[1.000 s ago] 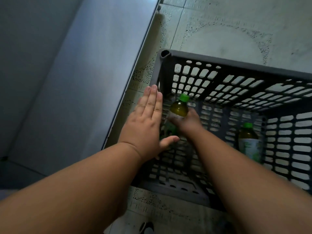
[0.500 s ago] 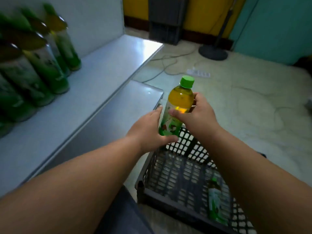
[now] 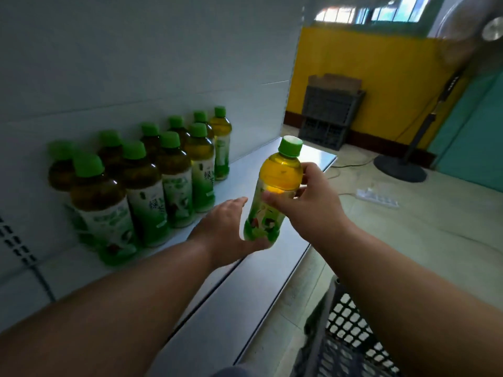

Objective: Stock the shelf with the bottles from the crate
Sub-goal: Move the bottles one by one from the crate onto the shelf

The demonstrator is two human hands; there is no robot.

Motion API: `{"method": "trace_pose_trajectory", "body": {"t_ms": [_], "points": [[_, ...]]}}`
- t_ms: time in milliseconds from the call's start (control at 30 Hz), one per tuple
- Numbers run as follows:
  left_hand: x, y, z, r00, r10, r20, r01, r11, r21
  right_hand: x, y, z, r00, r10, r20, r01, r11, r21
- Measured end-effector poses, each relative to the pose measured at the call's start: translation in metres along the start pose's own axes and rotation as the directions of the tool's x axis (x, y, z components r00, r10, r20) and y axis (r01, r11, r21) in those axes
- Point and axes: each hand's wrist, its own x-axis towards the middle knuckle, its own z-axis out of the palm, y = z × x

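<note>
**Tea bottle held up over the shelf**

Pale grey metal shelf (image 3: 261, 164) runs along a white wall, with a yellow wall and a black standing fan base (image 3: 400, 170) further back. About ten green-capped tea bottles (image 3: 168, 170) stand in two rows on it. Grey plastic lattice crate (image 3: 343, 333) sits bottom right on the floor; can't see inside. Right hand (image 3: 310, 202) grips a green-capped yellow-tea bottle (image 3: 275, 191) above the shelf edge; left hand (image 3: 226, 227) cups its base, fingers loose.

You have one view only: the head camera, wide-angle, looking forward and down along both forearms. It faces the shelf (image 3: 245, 281) on your left, close in, with the floor (image 3: 408, 240) on your right. The crate (image 3: 340, 336) rim sits at the lower right edge.
</note>
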Motion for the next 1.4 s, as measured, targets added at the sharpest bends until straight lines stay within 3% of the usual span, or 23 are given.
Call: {"method": "trace_pose_trajectory", "body": {"t_ms": [167,433,633,867,1033,1267,1400], "points": [[0.02,-0.042,0.019,0.995,-0.097,0.011,0.096,0.992,0.086,0.044,0.014,0.039,0.999,-0.034,0.012,0.035,0.998,-0.061],[0.029,-0.051,0.06,0.992,-0.126,0.006,0.119,0.951,0.286,0.075,0.054,0.065,0.997,0.061,-0.05,-0.061,0.998,0.001],[0.032,-0.055,0.064,0.994,-0.102,-0.025,0.105,0.959,0.264,0.062,0.077,0.075,0.978,0.181,0.101,-0.165,0.975,-0.149],[0.032,-0.054,0.067,0.99,-0.133,-0.047,0.14,0.961,0.238,0.074,0.095,0.096,0.974,0.137,0.178,-0.053,0.91,-0.411],[0.034,-0.055,0.064,0.984,-0.176,0.031,0.157,0.932,0.327,0.098,0.098,0.115,0.982,0.013,0.188,0.067,0.909,-0.412],[0.036,-0.054,0.062,0.966,-0.209,0.149,0.107,0.854,0.509,0.132,0.092,0.137,0.982,0.02,0.188,0.058,0.914,-0.401],[0.034,-0.05,0.061,0.965,-0.204,0.167,0.097,0.865,0.493,0.147,0.088,0.15,0.98,0.063,0.19,0.016,0.921,-0.389]]}}
